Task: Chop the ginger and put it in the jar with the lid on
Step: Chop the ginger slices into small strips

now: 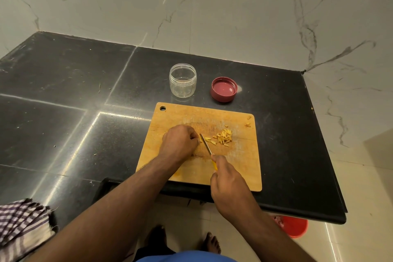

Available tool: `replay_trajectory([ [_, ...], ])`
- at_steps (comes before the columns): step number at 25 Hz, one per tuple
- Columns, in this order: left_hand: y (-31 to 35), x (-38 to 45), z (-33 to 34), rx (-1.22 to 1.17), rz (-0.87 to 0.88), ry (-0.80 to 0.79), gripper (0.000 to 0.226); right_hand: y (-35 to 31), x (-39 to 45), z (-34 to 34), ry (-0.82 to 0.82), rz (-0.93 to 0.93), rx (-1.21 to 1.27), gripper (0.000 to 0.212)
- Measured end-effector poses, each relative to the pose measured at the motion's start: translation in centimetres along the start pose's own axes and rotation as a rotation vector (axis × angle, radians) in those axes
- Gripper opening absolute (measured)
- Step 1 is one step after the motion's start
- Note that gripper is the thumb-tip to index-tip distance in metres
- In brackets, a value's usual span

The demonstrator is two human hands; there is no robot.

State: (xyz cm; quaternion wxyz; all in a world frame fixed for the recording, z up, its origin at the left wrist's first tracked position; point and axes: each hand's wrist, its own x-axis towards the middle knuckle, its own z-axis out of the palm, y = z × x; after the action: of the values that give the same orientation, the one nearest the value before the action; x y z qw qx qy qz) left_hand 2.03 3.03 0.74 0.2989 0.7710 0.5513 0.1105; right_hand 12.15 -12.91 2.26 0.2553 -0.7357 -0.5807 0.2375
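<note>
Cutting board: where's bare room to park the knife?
Free: the cutting board strip right of the right hand, and its far band facing the jar and lid. Crowded: centre, around the left hand, knife and chopped ginger.

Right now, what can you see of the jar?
The jar is a small, round, clear container, plastic by its look, with a threaded neck. It stands upright and open on the black countertop, beyond the cutting board's far edge. Nothing shows inside. Its red lid lies apart to its right, inner side up. Neither hand touches it.
</note>
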Motion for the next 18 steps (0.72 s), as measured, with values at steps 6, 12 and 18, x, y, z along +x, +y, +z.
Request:
replay_trajectory([
  [6, -0.1, 0.1, 0.1, -0.019, -0.003, 0.006, 0.012, -0.2, 0.7, 0.6, -0.029, -0.047, -0.100, 0.036],
  [12, -0.1, 0.1, 0.1, -0.024, -0.018, -0.001, 0.009, 0.1, -0.1, 0.7, -0.055, 0.000, -0.064, 0.037],
  [18, 0.0, 0.1, -0.1, -0.018, -0.014, -0.017, 0.011, 0.9, -1.6, -1.1, 0.014, -0.099, -0.190, 0.032],
])
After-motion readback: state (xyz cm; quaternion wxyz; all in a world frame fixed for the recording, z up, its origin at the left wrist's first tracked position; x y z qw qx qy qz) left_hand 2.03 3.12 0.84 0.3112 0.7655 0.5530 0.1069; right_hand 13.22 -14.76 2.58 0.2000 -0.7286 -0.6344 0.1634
